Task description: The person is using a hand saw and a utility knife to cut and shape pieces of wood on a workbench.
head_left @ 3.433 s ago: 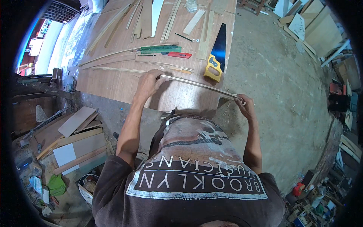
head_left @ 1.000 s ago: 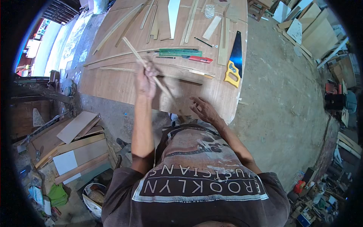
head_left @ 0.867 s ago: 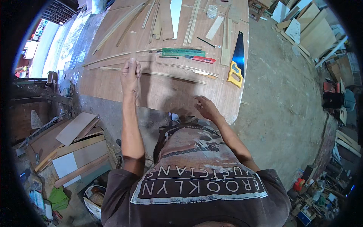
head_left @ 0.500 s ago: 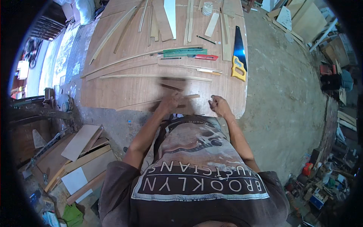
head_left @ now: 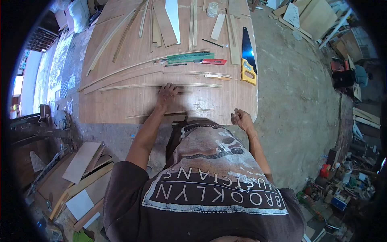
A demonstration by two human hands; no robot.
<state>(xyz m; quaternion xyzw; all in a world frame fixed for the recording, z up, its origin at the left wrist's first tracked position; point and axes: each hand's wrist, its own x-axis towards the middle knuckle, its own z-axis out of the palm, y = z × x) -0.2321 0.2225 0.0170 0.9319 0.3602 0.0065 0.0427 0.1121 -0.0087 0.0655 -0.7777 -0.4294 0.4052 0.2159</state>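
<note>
Your left hand (head_left: 167, 92) lies flat, fingers spread, on a long thin pale wooden strip (head_left: 161, 86) that runs left to right across the large brown plywood counter (head_left: 121, 103). It presses down on the strip rather than closing round it. Your right hand (head_left: 242, 119) hangs loosely half-curled and empty just off the counter's near right corner, touching nothing that can be seen.

A second, shorter thin wooden strip (head_left: 171, 113) lies nearer you, between your left hand and the counter's near edge.

These strips look very light and whippy: they will likely bend and spring under their own length, and may snap if you flex them sharply or lift them from one end only. Take hold near the middle, or with both hands well apart, and pinch across the narrow faces. The smooth sheet beneath should let them slide easily.

Beyond your left hand lie a green flat ruler-like bar (head_left: 191, 57) and a red-handled knife-like tool (head_left: 211, 61), and to the right a handsaw with a yellow handle and dark blade (head_left: 247, 56).

No packages or signs show on the counter. Off to the lower right, on the concrete floor (head_left: 298, 97), small red, blue and green containers (head_left: 334, 189) sit in a cluttered heap, too small to make out their labels.
</note>
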